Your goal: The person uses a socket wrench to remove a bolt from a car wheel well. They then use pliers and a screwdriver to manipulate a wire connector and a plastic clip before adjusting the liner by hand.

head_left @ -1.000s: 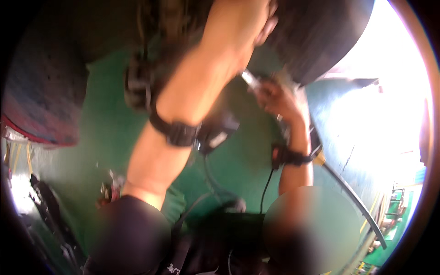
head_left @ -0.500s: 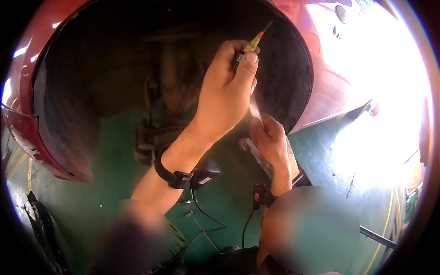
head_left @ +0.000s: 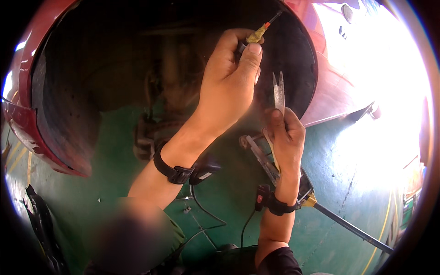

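- Screwdriver [head_left: 257, 33] – slim, with a yellowish handle, an orange band and a dark shaft – pointed up-right into the dark wheel arch [head_left: 114, 68] of a red car [head_left: 339, 87].
- Left hand [head_left: 229, 87] was raised high, forearm slanting up from lower left, fingers curled and thumb pinching the screwdriver's handle; a black wristband [head_left: 172, 170] circled the wrist.
- Right hand [head_left: 286, 137] sat lower and just right of it, closed around a flat, pale metal strip [head_left: 278, 94] with a forked tip standing upright – also wearing a black band.
- Jack [head_left: 266, 160] with a long dark handle lay on the green floor [head_left: 220, 206] under the right hand.
- No packages or signs could be made out.
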Tool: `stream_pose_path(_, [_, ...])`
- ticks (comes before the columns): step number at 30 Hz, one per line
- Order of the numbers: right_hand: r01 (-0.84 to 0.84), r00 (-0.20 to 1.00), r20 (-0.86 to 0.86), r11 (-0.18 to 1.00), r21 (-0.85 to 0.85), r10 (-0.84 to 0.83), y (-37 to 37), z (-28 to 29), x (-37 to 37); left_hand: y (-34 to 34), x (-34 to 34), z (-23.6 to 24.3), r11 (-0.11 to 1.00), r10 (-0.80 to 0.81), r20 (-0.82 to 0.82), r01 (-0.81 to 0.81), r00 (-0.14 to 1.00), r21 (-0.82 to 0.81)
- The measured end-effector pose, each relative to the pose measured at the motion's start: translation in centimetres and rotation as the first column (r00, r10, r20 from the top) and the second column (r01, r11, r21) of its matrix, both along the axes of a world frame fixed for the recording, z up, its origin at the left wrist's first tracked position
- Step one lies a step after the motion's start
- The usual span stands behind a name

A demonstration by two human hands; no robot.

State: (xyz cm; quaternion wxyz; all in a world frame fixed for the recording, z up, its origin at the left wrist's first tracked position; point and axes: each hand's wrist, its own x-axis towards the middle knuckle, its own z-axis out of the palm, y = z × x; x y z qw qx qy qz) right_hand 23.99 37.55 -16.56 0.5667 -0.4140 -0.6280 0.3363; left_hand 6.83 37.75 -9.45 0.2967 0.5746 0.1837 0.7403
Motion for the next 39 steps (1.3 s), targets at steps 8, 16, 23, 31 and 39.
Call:
stream_pose_path(8, [-0.071, 0.997, 0.041, 0.993, 0.096, 0.068, -2.2, 2.2, -0.4, 0.8, -0.8, 0.3, 1.0, -0.001, -0.002, 0.001, 1.0, 0.017])
stream_pose_path(16, [-0.075, 0.996, 0.047, 0.991, 0.112, 0.07, -2.9, 2.6, -0.8, 1.1, -0.8, 0.1, 0.999, -0.045, 0.046, 0.043, 0.998, 0.029])
stream_pose_path(23, [-0.078, 0.997, 0.018, 0.987, 0.137, 0.076, -3.3, 2.8, -1.1, 3.3, -0.9, 0.6, 0.655, 0.683, -0.051, -0.58, 0.729, 0.484])
stream_pose_path(31, [-0.073, 0.996, 0.062, 0.988, 0.135, 0.065, -3.5, 3.1, -1.3, 1.0, -3.4, 1.6, 0.845, -0.492, 0.104, 0.503, 0.864, -0.184])
stream_pose_path(39, [-0.088, 0.996, 0.021, 0.984, 0.155, 0.086, -3.6, 3.4, -1.6, 1.3, -3.4, 2.0, 0.74, -0.532, 0.432, 0.648, 0.728, -0.18])
